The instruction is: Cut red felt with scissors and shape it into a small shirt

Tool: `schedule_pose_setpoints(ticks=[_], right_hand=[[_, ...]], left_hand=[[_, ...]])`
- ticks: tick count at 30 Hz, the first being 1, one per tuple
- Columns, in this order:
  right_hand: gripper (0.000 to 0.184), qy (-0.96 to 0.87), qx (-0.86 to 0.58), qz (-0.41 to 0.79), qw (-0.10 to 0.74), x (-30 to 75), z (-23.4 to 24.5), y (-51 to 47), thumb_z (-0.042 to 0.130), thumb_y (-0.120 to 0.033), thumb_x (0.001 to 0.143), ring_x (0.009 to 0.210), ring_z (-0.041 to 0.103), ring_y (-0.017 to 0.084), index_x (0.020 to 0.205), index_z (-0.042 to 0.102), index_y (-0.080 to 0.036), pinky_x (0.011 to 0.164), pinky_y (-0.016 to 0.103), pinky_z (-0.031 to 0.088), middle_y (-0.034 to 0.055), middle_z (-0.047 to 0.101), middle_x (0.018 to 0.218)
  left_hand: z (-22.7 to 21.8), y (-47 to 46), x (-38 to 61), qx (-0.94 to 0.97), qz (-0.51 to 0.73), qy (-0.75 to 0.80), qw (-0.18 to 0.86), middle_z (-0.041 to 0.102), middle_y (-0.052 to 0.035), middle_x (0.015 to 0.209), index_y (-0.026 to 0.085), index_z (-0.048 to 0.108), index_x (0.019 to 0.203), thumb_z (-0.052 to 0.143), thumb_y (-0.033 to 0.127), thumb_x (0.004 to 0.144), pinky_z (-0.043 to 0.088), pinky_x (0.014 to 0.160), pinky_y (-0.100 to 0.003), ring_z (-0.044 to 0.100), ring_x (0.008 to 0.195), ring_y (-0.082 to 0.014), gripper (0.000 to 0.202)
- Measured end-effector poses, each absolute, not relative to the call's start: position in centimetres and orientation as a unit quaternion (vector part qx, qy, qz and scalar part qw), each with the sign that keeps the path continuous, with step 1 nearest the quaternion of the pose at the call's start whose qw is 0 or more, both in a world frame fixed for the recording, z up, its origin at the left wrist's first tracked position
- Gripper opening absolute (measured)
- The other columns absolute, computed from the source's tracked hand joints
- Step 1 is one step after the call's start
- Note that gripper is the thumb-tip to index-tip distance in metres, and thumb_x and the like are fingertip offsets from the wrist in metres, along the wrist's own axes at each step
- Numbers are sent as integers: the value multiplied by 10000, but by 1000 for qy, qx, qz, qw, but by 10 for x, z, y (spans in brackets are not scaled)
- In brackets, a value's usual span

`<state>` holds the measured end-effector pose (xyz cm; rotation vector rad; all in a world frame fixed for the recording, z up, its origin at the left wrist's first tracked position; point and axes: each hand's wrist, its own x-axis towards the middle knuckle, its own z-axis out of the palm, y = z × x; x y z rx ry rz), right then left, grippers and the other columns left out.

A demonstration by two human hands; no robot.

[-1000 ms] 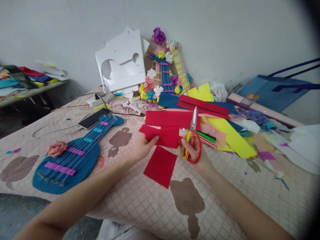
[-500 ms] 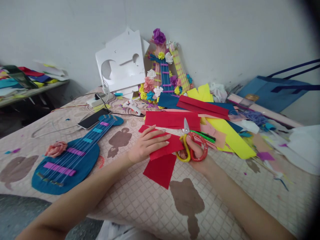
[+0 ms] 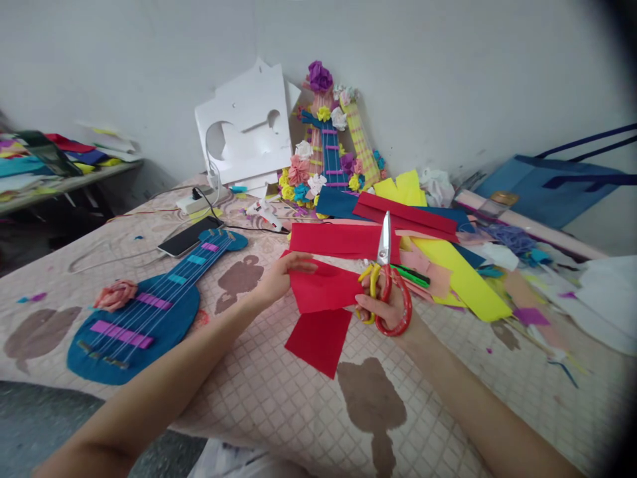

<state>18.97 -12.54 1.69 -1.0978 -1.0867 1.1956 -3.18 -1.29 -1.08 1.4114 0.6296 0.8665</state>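
Note:
My left hand (image 3: pixel 281 276) grips the left end of a red piece of paper (image 3: pixel 323 287), its fingers over the top edge and the thumb hidden. In my right hand (image 3: pixel 387 307) is a pair of scissors (image 3: pixel 385 244) with one red and one yellow handle, blades closed and pointing up and away. The fingers of that hand also touch the paper's right edge. Below the held paper, a smaller red piece (image 3: pixel 318 342) lies on the patterned tablecloth (image 3: pixel 279 405). Behind it rests a wide red strip (image 3: pixel 341 240).
A blue paper guitar (image 3: pixel 134 325) with a pink rose lies to the left, by a phone (image 3: pixel 189 237). A glue gun (image 3: pixel 265 214), a green cutter (image 3: pixel 412 275) and yellow sheets (image 3: pixel 458 279) lie further back. Flower-decorated guitars (image 3: pixel 331 149) lean on the wall.
My left hand has gone from lying flat across the red paper to gripping its left end. The scissors have turned more upright, and my right fingers have come to the paper's right edge.

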Motion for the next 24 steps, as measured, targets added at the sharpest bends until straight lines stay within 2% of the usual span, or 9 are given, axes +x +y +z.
schedule_pose_setpoints(ticks=[3, 5, 8, 11, 14, 19, 24], right_hand=[[353, -490, -445, 512, 547, 190, 19, -127, 764, -318, 645, 383, 524, 99, 826, 477, -225, 386, 235, 429, -85, 541, 538], [357, -506, -428, 518, 541, 191, 20, -128, 768, -307, 641, 376, 528, 97, 817, 468, -226, 376, 228, 426, -90, 530, 550], [355, -524, -418, 522, 527, 190, 22, -131, 770, -306, 646, 384, 534, 94, 811, 466, -224, 374, 223, 423, -88, 521, 578], [345, -530, -433, 515, 515, 190, 20, -133, 765, -319, 669, 413, 540, 99, 831, 476, -223, 397, 231, 437, -81, 524, 587], [333, -542, -447, 498, 508, 192, 17, -133, 752, -335, 702, 454, 557, 100, 878, 493, -223, 431, 237, 456, -66, 550, 642], [284, -545, -472, 459, 519, 194, 12, -131, 652, -436, 792, 508, 599, 131, 875, 490, -219, 471, 252, 472, -43, 576, 626], [288, -543, -526, 400, 518, 190, 15, -131, 718, -365, 738, 577, 568, 117, 859, 503, -217, 534, 258, 486, -33, 566, 731]], left_hand=[[5, -13, -29, 559, 405, 312, 652, 715, -121, 952, 117, 634, 987, 665, 311, 754, 518, 772, -315, 679, 870, -207, 305], [17, -17, -23, 548, 359, 342, 674, 720, -125, 943, 121, 665, 953, 602, 465, 807, 513, 763, -308, 680, 856, -206, 378], [30, -23, -10, 530, 214, 367, 734, 722, -132, 937, 132, 702, 907, 558, 607, 784, 524, 712, -319, 682, 830, -230, 512], [34, -25, 1, 520, 155, 328, 773, 725, -98, 879, 143, 704, 854, 731, 503, 677, 523, 705, -306, 681, 763, -203, 401], [34, -22, 5, 538, 188, 285, 770, 711, -55, 787, 135, 682, 781, 831, 330, 586, 506, 669, -256, 657, 665, -141, 314], [32, -19, 4, 554, 223, 285, 750, 698, -56, 796, 122, 660, 803, 812, 344, 610, 488, 634, -243, 639, 648, -125, 331], [35, -26, 7, 594, 256, 313, 695, 652, -17, 701, 125, 627, 745, 778, 414, 628, 439, 571, -215, 589, 597, -104, 346]])
